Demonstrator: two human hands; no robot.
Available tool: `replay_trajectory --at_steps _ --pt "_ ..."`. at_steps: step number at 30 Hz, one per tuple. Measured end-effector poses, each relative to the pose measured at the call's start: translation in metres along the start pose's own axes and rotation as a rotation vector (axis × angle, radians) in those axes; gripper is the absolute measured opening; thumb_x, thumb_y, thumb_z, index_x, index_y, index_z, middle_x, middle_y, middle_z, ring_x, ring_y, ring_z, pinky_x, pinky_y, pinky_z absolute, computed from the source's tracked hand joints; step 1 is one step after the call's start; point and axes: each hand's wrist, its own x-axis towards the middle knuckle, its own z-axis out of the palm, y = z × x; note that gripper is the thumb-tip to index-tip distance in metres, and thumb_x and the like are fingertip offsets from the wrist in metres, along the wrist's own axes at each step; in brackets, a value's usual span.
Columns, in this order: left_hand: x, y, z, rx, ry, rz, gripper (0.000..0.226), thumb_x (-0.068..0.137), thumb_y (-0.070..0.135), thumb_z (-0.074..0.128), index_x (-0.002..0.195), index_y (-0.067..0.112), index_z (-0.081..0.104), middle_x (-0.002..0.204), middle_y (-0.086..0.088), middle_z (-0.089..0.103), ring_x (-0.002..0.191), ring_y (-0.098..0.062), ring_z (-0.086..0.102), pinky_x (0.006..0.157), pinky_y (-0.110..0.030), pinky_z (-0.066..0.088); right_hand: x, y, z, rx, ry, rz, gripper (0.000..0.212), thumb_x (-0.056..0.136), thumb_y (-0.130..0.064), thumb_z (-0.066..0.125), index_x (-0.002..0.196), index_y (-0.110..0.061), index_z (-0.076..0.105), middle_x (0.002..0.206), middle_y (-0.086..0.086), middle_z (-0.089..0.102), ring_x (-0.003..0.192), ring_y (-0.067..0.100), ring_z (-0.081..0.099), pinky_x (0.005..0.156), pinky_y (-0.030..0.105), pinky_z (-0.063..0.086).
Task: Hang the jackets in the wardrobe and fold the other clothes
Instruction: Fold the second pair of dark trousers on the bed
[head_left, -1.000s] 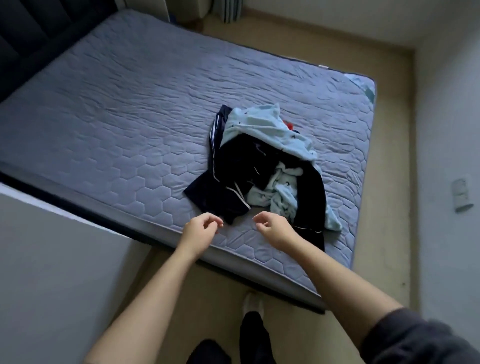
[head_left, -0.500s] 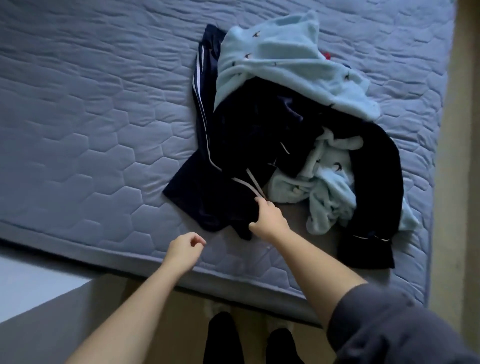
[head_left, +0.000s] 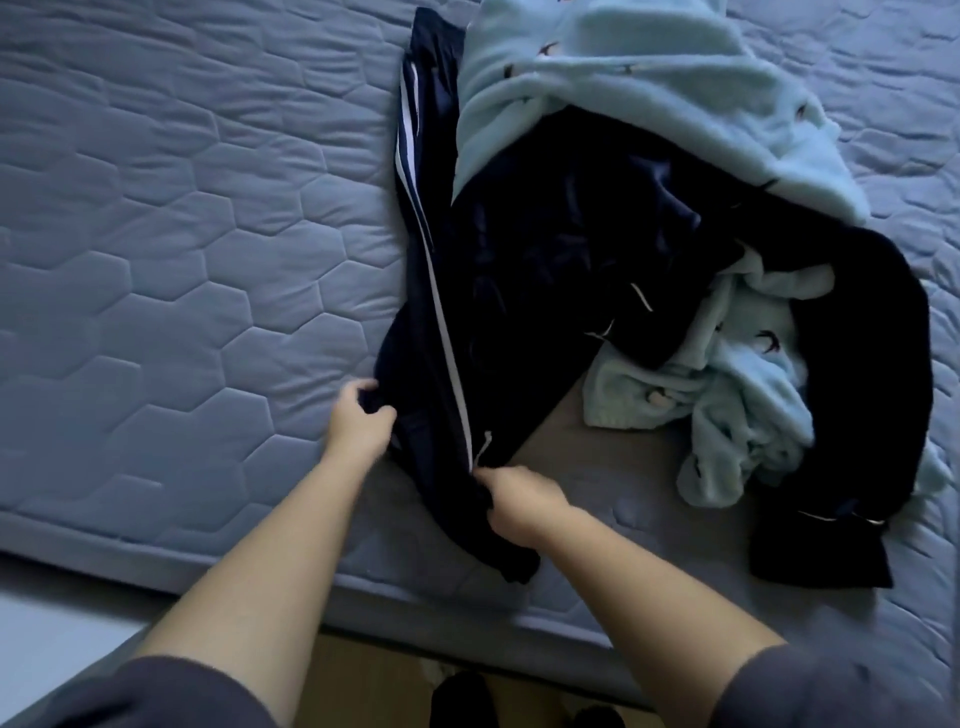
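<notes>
A heap of clothes lies on the quilted grey-blue mattress (head_left: 156, 291). A dark navy garment with white side stripes (head_left: 519, 270) runs from the heap toward the bed's near edge. My left hand (head_left: 358, 423) grips its left edge. My right hand (head_left: 519, 501) pinches its lower end beside a white drawstring (head_left: 480, 447). A light blue fleece top with small dark prints (head_left: 623, 88) covers the far part of the heap. A second light blue fleece piece (head_left: 737, 395) lies bunched at the right. A black garment (head_left: 872, 374) curves around it.
The mattress's near edge (head_left: 208, 551) runs across the lower view, with tan floor (head_left: 363, 670) below it. A pale surface (head_left: 47, 629) shows at the lower left. Bare mattress stretches to the left of the heap.
The view has closed in on the heap. My left hand moved forward and took hold of the navy garment's edge. My right hand shifted from the drawstring area to the garment's lower end.
</notes>
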Motion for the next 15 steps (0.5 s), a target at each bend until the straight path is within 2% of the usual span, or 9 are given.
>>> replay_trajectory --at_steps 1,3,6,8,10,13,15 --pt "-0.004 -0.002 -0.001 0.090 -0.033 0.011 0.028 0.090 0.006 0.050 0.116 0.013 0.056 0.121 -0.012 0.061 0.100 -0.027 0.057 0.079 -0.029 0.044 -0.003 -0.003 0.004 -0.079 -0.040 -0.020 0.050 0.091 -0.013 0.042 0.136 -0.032 0.046 0.126 0.009 0.057 0.111 0.032 0.056 0.078 0.032 0.041" --pt "-0.015 -0.011 -0.007 0.271 -0.063 0.018 0.023 0.089 0.002 0.040 0.096 0.016 0.058 0.108 -0.013 0.064 0.085 -0.027 0.054 0.065 -0.030 0.040 -0.011 -0.007 0.007 -0.219 -0.124 -0.032 0.045 0.091 -0.012 0.042 0.133 -0.026 0.051 0.123 0.009 0.058 0.108 0.032 0.057 0.075 0.033 0.040" --pt "-0.032 -0.021 -0.026 0.488 -0.099 -0.041 0.026 0.081 -0.001 0.036 0.083 0.014 0.057 0.105 -0.017 0.063 0.091 -0.035 0.054 0.074 -0.036 0.045 -0.026 -0.010 0.003 -0.368 -0.197 -0.041 0.030 0.092 -0.011 0.043 0.119 -0.013 0.057 0.118 0.012 0.060 0.104 0.032 0.058 0.073 0.033 0.039" --pt "-0.039 -0.017 -0.042 0.575 -0.065 -0.095 0.035 0.081 0.002 0.038 0.097 0.017 0.065 0.114 -0.018 0.061 0.100 -0.037 0.055 0.084 -0.039 0.047 -0.037 -0.009 -0.007 -0.458 -0.192 -0.034 0.027 0.093 -0.011 0.043 0.116 -0.009 0.058 0.117 0.012 0.060 0.106 0.032 0.058 0.075 0.033 0.038" --pt "-0.044 -0.008 -0.057 0.615 -0.008 -0.115 0.038 0.085 0.009 0.039 0.112 0.014 0.065 0.122 -0.017 0.059 0.108 -0.037 0.054 0.089 -0.038 0.045 -0.049 -0.009 -0.020 -0.498 -0.168 -0.024 0.026 0.093 -0.011 0.044 0.115 -0.009 0.058 0.117 0.011 0.060 0.107 0.031 0.058 0.076 0.033 0.037" --pt "-0.055 0.009 -0.074 0.746 0.059 -0.035 0.033 0.088 0.031 0.042 0.105 0.011 0.061 0.118 -0.014 0.057 0.104 -0.035 0.054 0.085 -0.037 0.045 -0.069 -0.022 -0.035 -0.499 -0.108 -0.094 0.023 0.091 -0.010 0.045 0.108 -0.008 0.060 0.111 0.013 0.062 0.102 0.034 0.060 0.072 0.034 0.037" --pt "-0.062 0.019 -0.080 0.796 0.080 0.076 0.033 0.085 0.034 0.052 0.111 0.015 0.058 0.124 -0.011 0.050 0.115 -0.033 0.048 0.091 -0.040 0.043 -0.080 -0.038 -0.043 -0.532 -0.063 -0.194 0.020 0.089 -0.007 0.045 0.102 -0.006 0.061 0.105 0.014 0.063 0.096 0.035 0.062 0.067 0.033 0.035"
